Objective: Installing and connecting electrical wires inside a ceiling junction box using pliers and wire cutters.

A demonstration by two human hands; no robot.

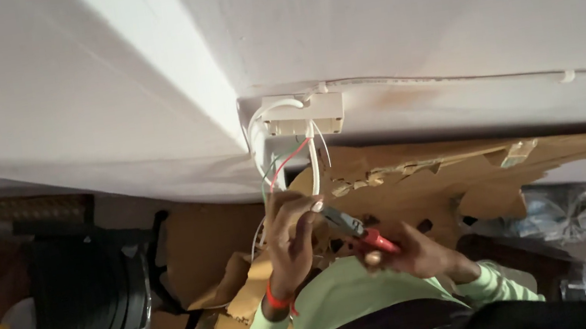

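Observation:
A white junction box (303, 114) sits on the white wall at a corner. Red, white and green wires (291, 159) hang from it. My left hand (291, 238), with a red band at the wrist, pinches the white wire just below the box. My right hand (416, 249) grips red-handled pliers (360, 230), whose grey jaws point toward the left fingertips and the wires. Both arms wear light green sleeves.
Torn brown cardboard (432, 177) lies behind the hands and more cardboard boxes (203, 257) sit to the left. A black plastic chair (90, 296) stands at the far left. Clear plastic bags (571, 211) lie at the right. A thin white cable (464, 77) runs along the wall from the box.

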